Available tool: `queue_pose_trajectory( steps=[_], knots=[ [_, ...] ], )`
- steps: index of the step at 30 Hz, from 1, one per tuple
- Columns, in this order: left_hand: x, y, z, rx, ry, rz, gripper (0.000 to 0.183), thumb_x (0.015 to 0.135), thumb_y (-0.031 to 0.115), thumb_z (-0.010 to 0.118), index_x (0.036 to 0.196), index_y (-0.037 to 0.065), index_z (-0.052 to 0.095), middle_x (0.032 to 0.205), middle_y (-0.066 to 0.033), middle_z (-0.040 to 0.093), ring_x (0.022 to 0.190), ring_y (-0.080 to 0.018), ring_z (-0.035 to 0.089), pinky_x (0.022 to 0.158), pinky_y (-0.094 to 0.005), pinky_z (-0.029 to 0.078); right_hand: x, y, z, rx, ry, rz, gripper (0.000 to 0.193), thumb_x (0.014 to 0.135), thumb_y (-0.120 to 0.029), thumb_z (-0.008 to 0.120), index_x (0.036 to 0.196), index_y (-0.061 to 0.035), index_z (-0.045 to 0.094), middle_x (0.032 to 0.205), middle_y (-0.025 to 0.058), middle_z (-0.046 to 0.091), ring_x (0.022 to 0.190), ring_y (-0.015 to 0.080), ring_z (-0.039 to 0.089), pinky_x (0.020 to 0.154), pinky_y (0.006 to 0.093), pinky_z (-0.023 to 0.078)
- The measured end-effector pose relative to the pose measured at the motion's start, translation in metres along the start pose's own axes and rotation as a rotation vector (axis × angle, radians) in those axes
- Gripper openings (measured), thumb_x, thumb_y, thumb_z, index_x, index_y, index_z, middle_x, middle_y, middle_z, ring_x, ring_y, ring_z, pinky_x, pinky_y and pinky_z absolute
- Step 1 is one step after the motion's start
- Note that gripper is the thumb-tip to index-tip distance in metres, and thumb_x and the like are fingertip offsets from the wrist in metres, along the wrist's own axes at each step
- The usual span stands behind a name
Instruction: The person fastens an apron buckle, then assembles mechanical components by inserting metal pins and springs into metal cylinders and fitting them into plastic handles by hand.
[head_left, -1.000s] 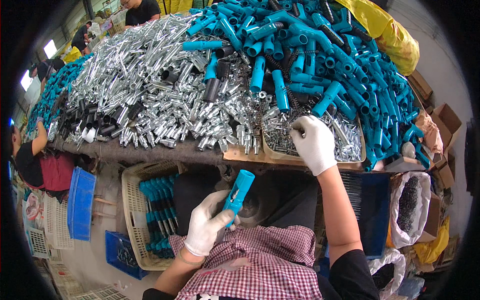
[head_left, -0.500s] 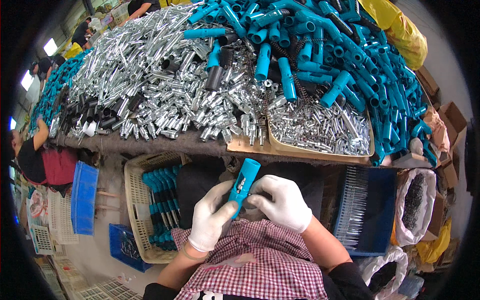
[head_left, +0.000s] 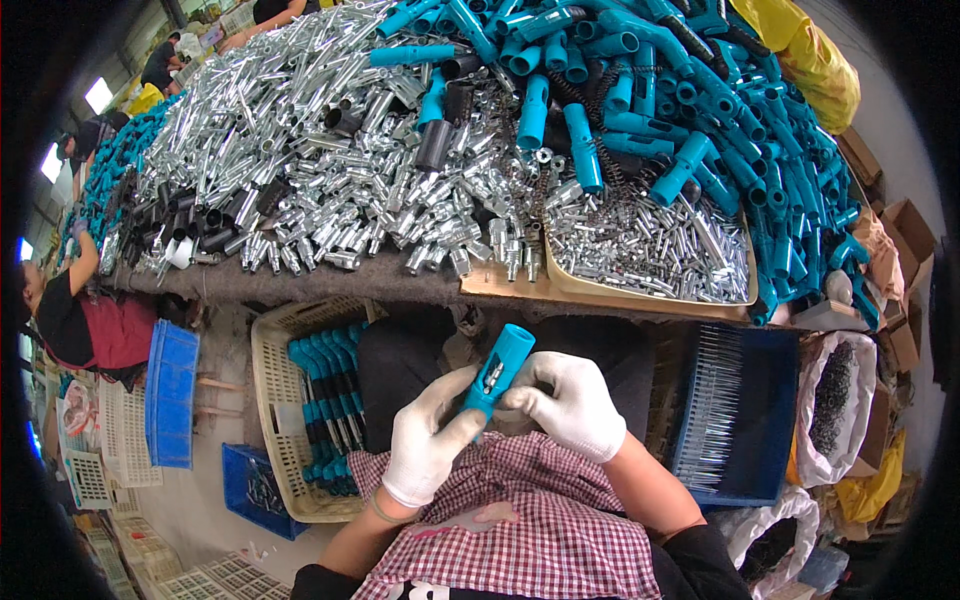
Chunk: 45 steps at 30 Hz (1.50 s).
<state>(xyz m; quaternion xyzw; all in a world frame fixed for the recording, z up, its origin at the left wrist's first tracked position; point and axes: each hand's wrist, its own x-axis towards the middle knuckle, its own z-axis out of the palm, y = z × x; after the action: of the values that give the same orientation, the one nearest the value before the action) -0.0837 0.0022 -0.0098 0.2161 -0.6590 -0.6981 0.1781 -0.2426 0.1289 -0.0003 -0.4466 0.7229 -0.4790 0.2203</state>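
Observation:
In white gloves, both my hands meet over my lap around a teal slotted tube (head_left: 503, 362). My left hand (head_left: 428, 440) is closed around its lower end, with the tube tilted up and to the right. Silvery metal shows inside the slot. My right hand (head_left: 572, 402) has thumb and forefinger pinched against the tube's right side; anything between those fingertips is too small to make out. Straight ahead, a bench carries a heap of silver metal fittings (head_left: 400, 205) and a pile of teal tubes (head_left: 690, 100).
A shallow tray (head_left: 752, 290) of small metal pins sits at the bench edge. On my left stands a cream crate (head_left: 285, 420) of teal assemblies. At right are a blue bin (head_left: 765, 420) of thin rods and a white sack (head_left: 860, 360). Another person (head_left: 85, 310) works far left.
The teal tube has tipped further to the right and shifted slightly down in my left hand. My right hand stays pinched at its side. The whole view has shifted slightly.

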Motion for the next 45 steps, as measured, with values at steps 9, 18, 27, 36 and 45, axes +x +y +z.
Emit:
queue_pose_trajectory(
  steps=[9,18,27,36,45],
  knots=[
    [0.003,-0.007,-0.007,-0.258,-0.105,-0.148,0.065,0.091,0.027,0.07,0.134,-0.014,0.044,0.105,-0.0135,0.062,0.081,-0.0171,0.063,0.069,-0.0278,0.054,0.001,0.004,0.006,0.126,-0.013,0.073,0.029,0.082,-0.027,0.077,0.084,-0.0009,0.066,0.076,0.0141,0.065,0.069,0.0246,0.067,0.065,0.035,0.052],
    [0.002,-0.005,0.0,-0.192,-0.091,-0.09,0.076,0.089,0.041,0.071,0.135,-0.012,0.044,0.106,-0.0125,0.063,0.079,-0.0154,0.062,0.067,-0.0271,0.052,0.004,0.003,0.009,0.533,-0.069,0.13,0.046,0.084,-0.026,0.077,0.117,0.0008,0.06,0.097,0.0089,0.065,0.081,0.0149,0.064,0.071,0.0315,0.054],
    [0.004,0.004,0.01,-0.349,-0.087,-0.149,0.056,0.094,0.021,0.066,0.138,-0.008,0.046,0.107,-0.0098,0.064,0.082,-0.012,0.061,0.069,-0.0256,0.053,0.007,0.005,0.018,0.685,-0.019,0.251,0.056,0.085,-0.03,0.075,0.125,0.0015,0.053,0.103,0.0072,0.06,0.095,0.0131,0.06,0.079,0.0283,0.054],
    [0.004,0.026,-0.024,0.582,-0.287,0.052,0.055,0.082,0.02,0.076,0.128,-0.002,0.055,0.103,-0.0187,0.068,0.097,-0.0262,0.069,0.083,-0.0349,0.054,0.021,-0.018,-0.014,-0.601,-0.284,-0.535,0.051,0.062,-0.026,0.08,0.106,-0.0072,0.062,0.091,0.0066,0.062,0.089,0.0259,0.061,0.08,0.0387,0.047],
    [-0.014,0.016,-0.008,0.67,-0.088,0.285,0.06,0.076,0.024,0.081,0.126,0.005,0.054,0.097,-0.0211,0.069,0.085,-0.0389,0.07,0.07,-0.0397,0.057,0.011,-0.006,-0.003,-0.582,-0.236,-0.679,0.038,0.066,-0.019,0.072,0.101,-0.0087,0.063,0.087,0.0036,0.059,0.081,0.0237,0.059,0.073,0.0359,0.048]
  ],
)
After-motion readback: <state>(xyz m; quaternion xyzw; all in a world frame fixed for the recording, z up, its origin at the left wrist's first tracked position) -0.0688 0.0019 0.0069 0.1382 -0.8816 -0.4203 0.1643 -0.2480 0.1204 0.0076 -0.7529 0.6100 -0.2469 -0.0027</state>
